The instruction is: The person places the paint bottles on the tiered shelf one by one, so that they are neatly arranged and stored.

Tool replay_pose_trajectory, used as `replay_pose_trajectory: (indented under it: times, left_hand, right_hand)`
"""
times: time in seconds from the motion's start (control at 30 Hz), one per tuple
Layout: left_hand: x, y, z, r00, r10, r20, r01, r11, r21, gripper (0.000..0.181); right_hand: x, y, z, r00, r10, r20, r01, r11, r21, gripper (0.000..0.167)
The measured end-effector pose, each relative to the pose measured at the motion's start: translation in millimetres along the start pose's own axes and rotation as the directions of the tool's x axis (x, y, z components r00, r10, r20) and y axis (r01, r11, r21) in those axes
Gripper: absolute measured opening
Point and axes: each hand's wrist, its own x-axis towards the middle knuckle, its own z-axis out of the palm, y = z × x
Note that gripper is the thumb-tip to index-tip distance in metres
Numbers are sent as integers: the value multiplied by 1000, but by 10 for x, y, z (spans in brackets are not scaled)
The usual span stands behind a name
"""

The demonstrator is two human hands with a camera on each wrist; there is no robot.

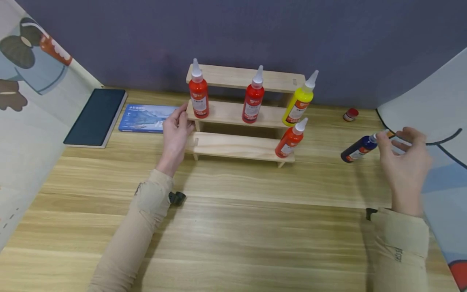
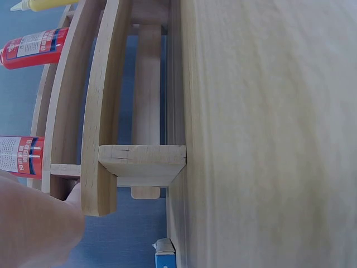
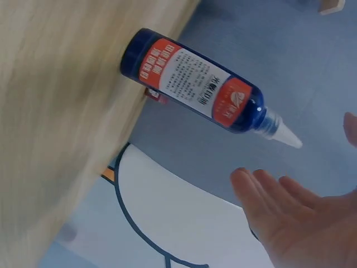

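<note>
A three-tier wooden shelf (image 1: 238,113) stands against the back panel. My left hand (image 1: 176,132) grips its left end at the middle tier; in the left wrist view the fingertips are partly hidden behind the wood. Two red squeeze bottles (image 1: 252,101) and a yellow squeeze bottle (image 1: 298,106) stand on the middle tier. Another red bottle (image 1: 289,142) is at the right of the lowest tier. To the right, a dark blue squeeze bottle (image 1: 359,150) stands on the table. My right hand (image 1: 406,162) is beside its white nozzle, fingers spread and apart from it in the right wrist view.
Left of the shelf lie a blue flat box (image 1: 142,117) and a dark-covered notebook (image 1: 95,117). A small red-lidded jar (image 1: 351,114) sits behind the blue bottle. Printed panels border the wooden table (image 1: 233,235) at both sides.
</note>
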Motion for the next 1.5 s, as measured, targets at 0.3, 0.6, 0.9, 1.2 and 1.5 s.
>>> replay_pose_trajectory:
  times: [0.3,0.6,0.9,1.2,1.5]
  left_hand:
    - [0,13,5,1000,-1,4,1,1000,-6,45]
    - [-6,13,2,1000,-1,5,1,1000,-15,45]
    - [-15,1,4,1000,2,19,-1,1000,-20,45]
    - [-4,-14,6,1000,-4,10,5,1000,-20,45]
    - [-8,-19,-6,1000,23,15,-23,1000,-18,45]
  right_hand:
    - [49,79,64,982,31,189,-10,994,-109,76]
    - [94,148,160,970,-52,236,85,987,-134,61]
    - [76,171,194,972,-99,211,135,977,-166,45]
    - [56,194,219,979,-115,166,139,981,-139,41]
    - [28,124,245,977,-129,167,148,984,-104,42]
